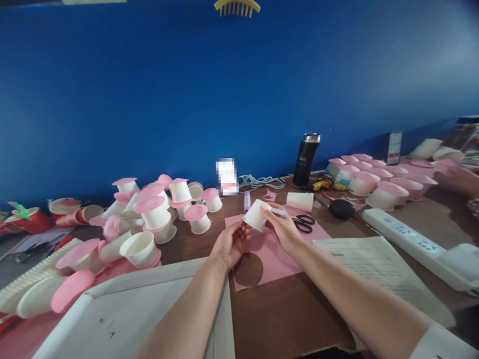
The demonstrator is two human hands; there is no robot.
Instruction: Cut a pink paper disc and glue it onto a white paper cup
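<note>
A white paper cup is held tilted over pink paper by my right hand. The same hand also has a slim white pen with a bluish end between its fingers. My left hand is loosely curled at the cup's lower left, fingers apart; whether it touches the rim is hard to tell. Near the right hand lie black-handled scissors and another white cup on its side. A purple glue stick stands behind the held cup. The pink sheet has a round hole cut from it.
Many white cups with pink paper discs crowd the left, and more pink-topped cups stand at the right. A black thermos stands by the blue wall. A power strip, printed paper and a white board lie nearby. Another person's hand shows far right.
</note>
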